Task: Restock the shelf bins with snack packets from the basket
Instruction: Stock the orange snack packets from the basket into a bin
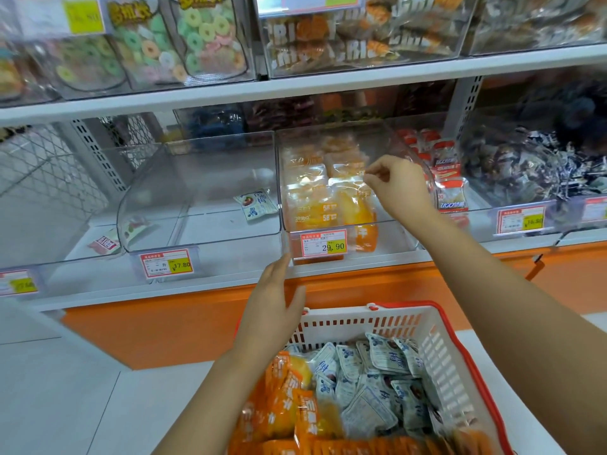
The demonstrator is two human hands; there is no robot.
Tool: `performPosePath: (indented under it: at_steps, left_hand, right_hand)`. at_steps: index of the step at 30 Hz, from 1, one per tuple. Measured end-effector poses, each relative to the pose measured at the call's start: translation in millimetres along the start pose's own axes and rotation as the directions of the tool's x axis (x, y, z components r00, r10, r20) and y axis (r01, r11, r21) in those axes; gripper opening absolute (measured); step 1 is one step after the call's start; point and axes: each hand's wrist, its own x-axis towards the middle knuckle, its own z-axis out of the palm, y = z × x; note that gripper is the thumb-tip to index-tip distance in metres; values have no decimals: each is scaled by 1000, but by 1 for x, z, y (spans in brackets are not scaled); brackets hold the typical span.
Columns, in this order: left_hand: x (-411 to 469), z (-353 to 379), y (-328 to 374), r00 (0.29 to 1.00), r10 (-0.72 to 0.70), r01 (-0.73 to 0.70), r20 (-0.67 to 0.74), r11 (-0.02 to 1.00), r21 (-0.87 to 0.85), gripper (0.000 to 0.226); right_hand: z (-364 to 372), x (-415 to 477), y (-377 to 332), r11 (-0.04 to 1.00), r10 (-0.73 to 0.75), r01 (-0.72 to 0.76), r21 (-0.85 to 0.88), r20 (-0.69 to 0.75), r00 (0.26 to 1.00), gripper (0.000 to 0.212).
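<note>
Crowding a white, red-rimmed basket at the lower right, orange snack packets and white-and-blue packets lie heaped together, the orange ones on its left side. More orange packets sit stacked inside a clear middle bin on the lower shelf, behind a price tag reading 29.90. A person's right hand hangs over that bin with its fingers curled and thumb and forefinger tips close together; whether they pinch anything cannot be told. The left hand is held flat, fingers straight and pressed side by side, between the basket's far edge and the bin's front left corner, holding nothing. In the clear left bin, tagged 17.80, lies a single white-and-blue packet. To the right of the middle bin stand red-and-white packets, then dark wrapped sweets. Ring-shaped sweets fill a bin on the shelf above, and an orange panel runs below.
</note>
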Motion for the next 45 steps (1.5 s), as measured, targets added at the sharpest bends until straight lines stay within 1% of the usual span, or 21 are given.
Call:
performPosePath:
  at_steps: [3, 6, 9, 12, 14, 16, 18, 21, 23, 25, 27, 30, 32, 33, 35, 38, 40, 41, 42, 43, 45]
  left_hand:
    - [-10, 1, -6, 993, -13, 3, 117, 997, 79, 45]
    - [-26, 6, -15, 948, -43, 1, 314, 991, 133, 31]
    - [-51, 13, -29, 864, -130, 8, 486, 970, 245, 28]
    - [-79, 14, -47, 783, -236, 5, 575, 927, 374, 32]
    - [-94, 11, -60, 739, -338, 50, 583, 890, 453, 37]
    - [-106, 6, -72, 699, -423, 109, 577, 860, 498, 42]
    - [-113, 0, -80, 669, -471, 154, 575, 844, 513, 42]
    - [-118, -5, -87, 655, -482, 194, 581, 851, 488, 38]
    - [-120, -7, -87, 646, -497, 218, 579, 847, 484, 39]
    - [-120, -7, -84, 624, -520, 247, 583, 839, 484, 38]
    - [-117, -7, -79, 598, -525, 245, 606, 839, 486, 35]
    - [-112, -4, -72, 572, -531, 233, 625, 836, 496, 24]
    - [-109, -3, -67, 572, -554, 213, 605, 813, 542, 19]
    - [-106, -2, -63, 582, -560, 186, 590, 798, 573, 20]
    - [-98, 1, -52, 647, -524, 152, 554, 801, 579, 29]
    - [-79, 1, -28, 799, -374, 148, 471, 882, 448, 56]
    - [-66, -4, -15, 847, -312, 136, 431, 910, 393, 73]
    - [-60, -7, -9, 855, -290, 122, 431, 918, 377, 74]
    - [-53, -9, -4, 855, -262, 103, 448, 932, 349, 70]
    - [-47, -11, 0, 854, -222, 76, 470, 948, 310, 56]
    - [-34, -16, 12, 870, -144, 50, 472, 977, 207, 29]
  right_hand:
    - [-7, -21, -12, 994, -22, 22, 110, -4, 1000, 6]
    - [-7, -48, -20, 982, -55, 43, 183, 64, 996, 16]
    - [3, -86, -22, 976, -67, 27, 215, 183, 981, 25]
    - [29, -126, -13, 986, -19, -45, 160, 375, 927, 24]
    - [52, -153, -3, 991, 43, -106, 87, 535, 844, 21]
    - [76, -184, 9, 995, 89, -96, -28, 689, 719, 18]
    - [97, -218, 25, 995, 97, -35, -95, 806, 585, 31]
    - [113, -259, 47, 994, 112, -40, -104, 919, 377, 53]
    - [119, -275, 64, 992, 123, -24, -122, 934, 337, 58]
    - [122, -282, 76, 983, 179, -99, -154, 916, 358, 64]
    - [124, -281, 77, 981, 189, -119, -155, 908, 373, 61]
    - [127, -277, 75, 980, 153, 50, -192, 892, 425, 36]
    - [127, -271, 77, 977, 157, 55, -206, 870, 466, 17]
    - [124, -267, 78, 977, 169, 32, -209, 864, 474, 13]
    - [113, -251, 72, 984, 150, 16, -180, 862, 485, 15]
    - [86, -216, 43, 997, 34, 47, -63, 884, 467, 22]
    - [60, -192, 20, 999, -23, 38, 7, 888, 460, 18]
    - [45, -181, 11, 999, -43, 22, 37, 881, 472, 17]
    - [29, -171, 3, 997, -61, -5, 73, 866, 496, 17]
    - [15, -162, -4, 992, -67, -54, 113, 845, 530, 19]
    - [-10, -148, -13, 955, -65, -184, 234, 768, 638, 20]
